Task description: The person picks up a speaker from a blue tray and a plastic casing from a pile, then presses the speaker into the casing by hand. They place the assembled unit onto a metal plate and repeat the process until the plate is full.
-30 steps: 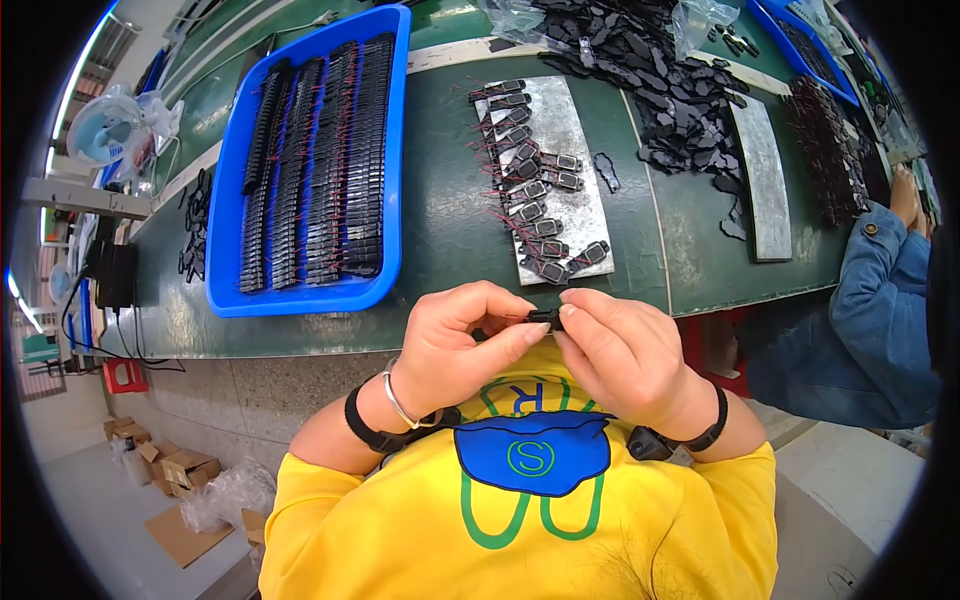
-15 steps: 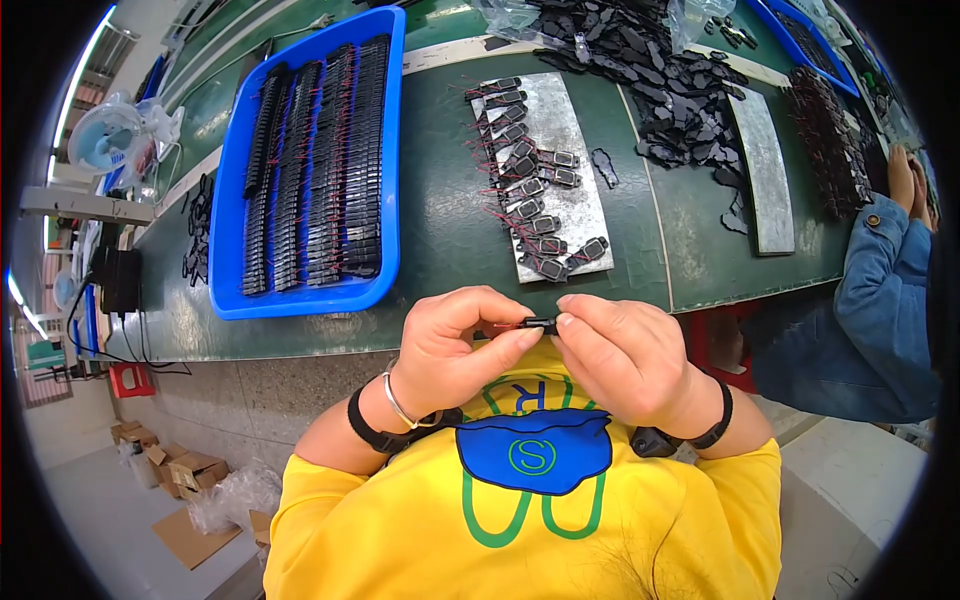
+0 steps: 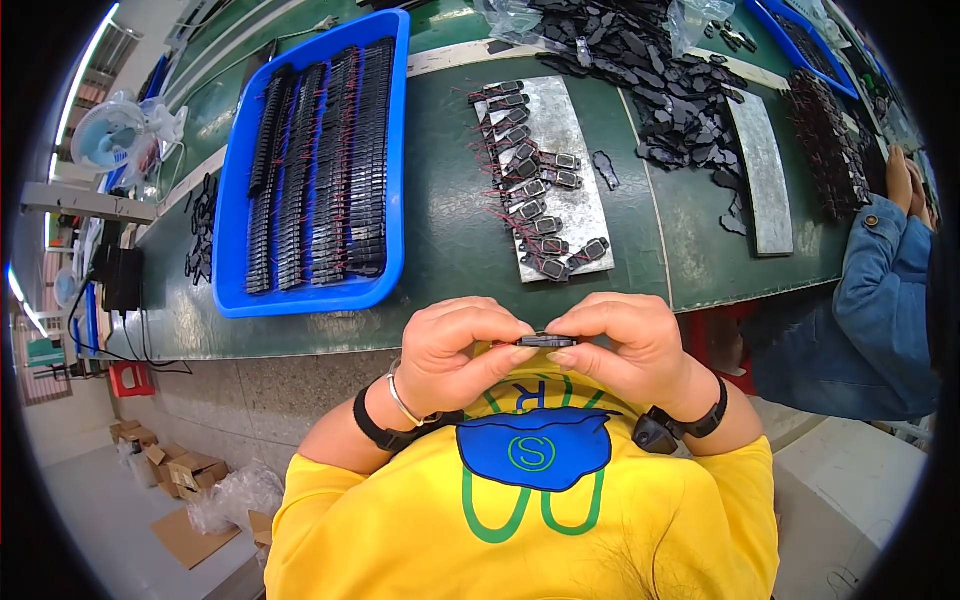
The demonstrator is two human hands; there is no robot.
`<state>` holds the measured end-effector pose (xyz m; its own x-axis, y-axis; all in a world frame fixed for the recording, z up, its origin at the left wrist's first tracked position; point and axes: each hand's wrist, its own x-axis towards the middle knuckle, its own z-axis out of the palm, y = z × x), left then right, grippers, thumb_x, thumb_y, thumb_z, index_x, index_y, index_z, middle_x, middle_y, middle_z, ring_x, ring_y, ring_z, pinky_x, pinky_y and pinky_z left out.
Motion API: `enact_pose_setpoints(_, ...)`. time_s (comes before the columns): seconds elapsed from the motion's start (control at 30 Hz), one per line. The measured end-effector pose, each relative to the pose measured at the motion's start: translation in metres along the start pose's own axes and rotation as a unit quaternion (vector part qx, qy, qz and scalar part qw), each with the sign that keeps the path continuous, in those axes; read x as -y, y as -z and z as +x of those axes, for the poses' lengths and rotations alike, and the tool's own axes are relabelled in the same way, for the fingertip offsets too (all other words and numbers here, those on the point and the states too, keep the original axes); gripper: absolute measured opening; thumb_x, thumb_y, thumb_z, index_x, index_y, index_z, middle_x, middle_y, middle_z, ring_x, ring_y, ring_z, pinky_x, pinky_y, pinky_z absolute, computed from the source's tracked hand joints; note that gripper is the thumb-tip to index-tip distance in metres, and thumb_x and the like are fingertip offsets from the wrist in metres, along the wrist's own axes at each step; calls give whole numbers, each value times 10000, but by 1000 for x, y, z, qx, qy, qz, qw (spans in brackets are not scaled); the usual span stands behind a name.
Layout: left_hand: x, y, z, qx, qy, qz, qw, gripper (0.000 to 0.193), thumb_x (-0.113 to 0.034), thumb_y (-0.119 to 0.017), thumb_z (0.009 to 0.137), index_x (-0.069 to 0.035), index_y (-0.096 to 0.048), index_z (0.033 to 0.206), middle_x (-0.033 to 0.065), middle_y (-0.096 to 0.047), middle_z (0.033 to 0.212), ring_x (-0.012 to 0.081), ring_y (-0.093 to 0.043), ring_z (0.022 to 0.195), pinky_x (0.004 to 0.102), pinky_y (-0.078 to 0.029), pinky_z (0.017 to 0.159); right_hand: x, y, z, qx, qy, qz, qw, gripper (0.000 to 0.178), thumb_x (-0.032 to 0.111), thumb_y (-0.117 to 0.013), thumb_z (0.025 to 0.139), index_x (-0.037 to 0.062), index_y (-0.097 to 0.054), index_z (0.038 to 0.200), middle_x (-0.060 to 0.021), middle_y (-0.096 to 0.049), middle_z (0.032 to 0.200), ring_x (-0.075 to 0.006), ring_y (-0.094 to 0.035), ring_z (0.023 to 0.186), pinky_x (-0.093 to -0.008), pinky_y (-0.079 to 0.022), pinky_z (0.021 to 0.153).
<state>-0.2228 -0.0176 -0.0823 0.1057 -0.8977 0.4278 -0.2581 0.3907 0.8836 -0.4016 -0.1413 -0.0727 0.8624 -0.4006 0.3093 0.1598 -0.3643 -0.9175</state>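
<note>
A small black speaker (image 3: 546,341) is held edge-on in front of my chest. My left hand (image 3: 455,345) pinches its left end between thumb and forefinger. The right end is in the thumb and fingers of my right hand (image 3: 630,345). Just beyond my hands, on a grey metal plate (image 3: 575,200), lie several like black speakers (image 3: 546,224) with red wires, in a rough column along its left side. A loose flat black piece (image 3: 605,170) lies right of the plate.
Left on the green bench (image 3: 440,200) stands a blue tray (image 3: 400,240) packed with rows of black speakers. A heap of flat black pieces (image 3: 680,100) lies at the far right, beside another metal plate (image 3: 765,180). A co-worker's blue sleeve (image 3: 875,270) is at the right.
My right hand has shifted its grip, with its thumb now below the speaker. The speaker has been turned and lowered slightly, and its red wires no longer show.
</note>
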Motion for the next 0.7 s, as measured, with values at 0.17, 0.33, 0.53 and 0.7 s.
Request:
enact_pose_setpoints(0.17,2,-1,4,3,-51,13,999,161,8,-704,754,8,-636,900,104,-655,766,191,-615,624,260,-461,558,-1,-2,1,-17,72,-26,997,170,17,-723,748,-15,-649,898,-116,-661,765,-210,-632,626,-265,-487,557)
enact_pose_setpoints(0.33,3,-1,5,0,-84,68,994,151,-12,-702,762,-3,-630,895,99,-651,756,195,-606,612,268,-455,550,-4,-5,0,-25,90,-50,994,175,3,-710,755,-19,-640,914,-115,-655,758,-208,-634,627,-262,-485,552)
enact_pose_setpoints(0.53,-5,-1,1,-10,2,62,998,158,-32,-708,768,-5,-624,899,99,-649,783,177,-595,637,270,-444,548,0,-7,0,-35,3,19,999,193,0,-722,743,-14,-637,915,-115,-653,762,-204,-639,635,-256,-492,556)
enact_pose_setpoints(0.7,-5,-1,1,13,-11,83,996,182,-45,-717,767,-1,-625,918,100,-653,818,168,-599,675,262,-453,573,-3,-5,-1,-48,39,3,998,193,3,-726,736,-1,-640,909,-114,-655,769,-210,-641,637,-271,-494,552)
